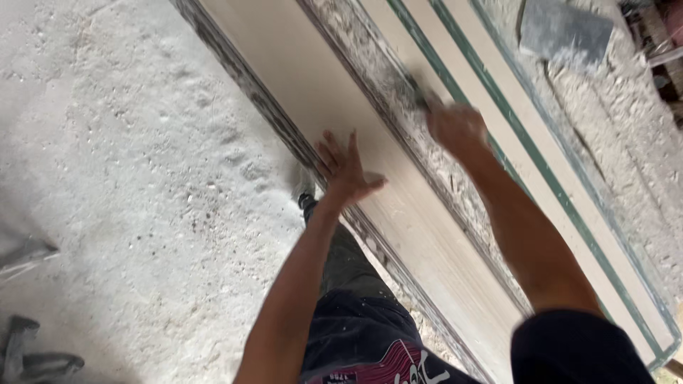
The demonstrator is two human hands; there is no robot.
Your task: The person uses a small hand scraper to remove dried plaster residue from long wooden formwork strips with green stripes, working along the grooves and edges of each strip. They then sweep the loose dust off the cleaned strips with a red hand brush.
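left hand [345, 171] is lying flat and spread on the long pale board [398, 213], holding it steady | right hand [455, 128] is closing around a blurry tool, scraping the crusty edge strip [398, 107]

Dusty white floor [121, 142], green-edged pale panels [541, 163], dark flat trowel [565, 32] on crumbly debris [626, 142]

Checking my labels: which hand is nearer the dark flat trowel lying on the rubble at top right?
Right. The right hand works the crusty rail just below-left of the trowel; the left hand presses the pale board farther away.
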